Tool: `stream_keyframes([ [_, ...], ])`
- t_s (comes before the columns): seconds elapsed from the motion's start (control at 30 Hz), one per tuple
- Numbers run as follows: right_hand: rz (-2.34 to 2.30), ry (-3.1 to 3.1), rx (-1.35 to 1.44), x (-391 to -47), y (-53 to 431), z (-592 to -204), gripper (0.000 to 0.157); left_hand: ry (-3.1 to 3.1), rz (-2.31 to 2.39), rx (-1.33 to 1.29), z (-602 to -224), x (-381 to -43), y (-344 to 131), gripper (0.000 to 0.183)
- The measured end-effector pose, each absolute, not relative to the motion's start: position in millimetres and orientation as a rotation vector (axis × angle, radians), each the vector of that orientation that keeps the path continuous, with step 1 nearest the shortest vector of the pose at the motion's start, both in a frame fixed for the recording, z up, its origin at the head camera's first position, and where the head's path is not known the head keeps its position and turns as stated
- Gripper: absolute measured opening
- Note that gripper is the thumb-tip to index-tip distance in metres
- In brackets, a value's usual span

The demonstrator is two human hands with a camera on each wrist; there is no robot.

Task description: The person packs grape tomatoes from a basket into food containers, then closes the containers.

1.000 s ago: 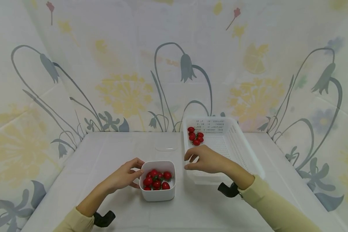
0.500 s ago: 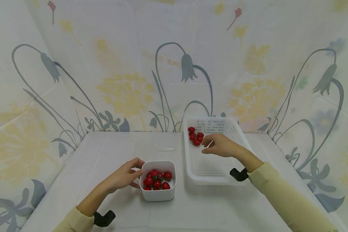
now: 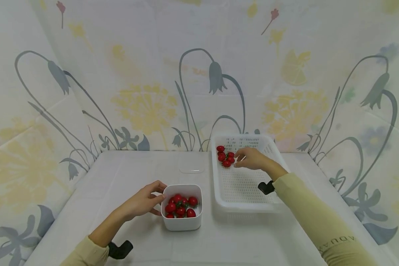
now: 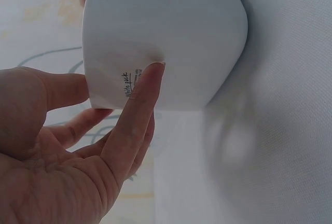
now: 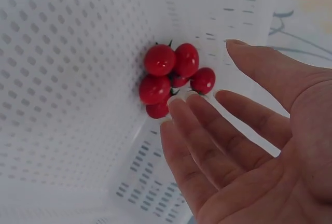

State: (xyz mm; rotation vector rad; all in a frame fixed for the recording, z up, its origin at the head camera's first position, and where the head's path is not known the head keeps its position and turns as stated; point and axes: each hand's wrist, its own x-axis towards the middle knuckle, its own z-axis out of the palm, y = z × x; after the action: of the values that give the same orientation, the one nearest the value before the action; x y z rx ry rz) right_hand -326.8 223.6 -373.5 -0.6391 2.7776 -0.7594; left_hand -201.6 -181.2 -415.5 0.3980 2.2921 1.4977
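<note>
Fingers point(image 5: 207, 156) parted and empty, the right hand point(image 3: 252, 159) I watch has moved farther over the basket point(image 3: 246, 207), putting its tomatoes point(image 3: 221, 157) within reach.

Flowered cloth point(image 3: 199, 85) (grey, yellow) hangs behind a white table point(image 3: 143, 166).
</note>
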Motion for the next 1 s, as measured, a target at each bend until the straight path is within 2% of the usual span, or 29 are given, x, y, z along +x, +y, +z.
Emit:
stream_keyframes([
  [0.4,-0.755,2.709,-0.52,-352,211,-398,0.046,2.294,1.495,0.378,-415,-201,-182,0.025],
  [1.0,-0.66,2.711,-0.474,-367,203,-417,0.044,2.284,1.508,0.386,-417,-202,-182,0.025],
])
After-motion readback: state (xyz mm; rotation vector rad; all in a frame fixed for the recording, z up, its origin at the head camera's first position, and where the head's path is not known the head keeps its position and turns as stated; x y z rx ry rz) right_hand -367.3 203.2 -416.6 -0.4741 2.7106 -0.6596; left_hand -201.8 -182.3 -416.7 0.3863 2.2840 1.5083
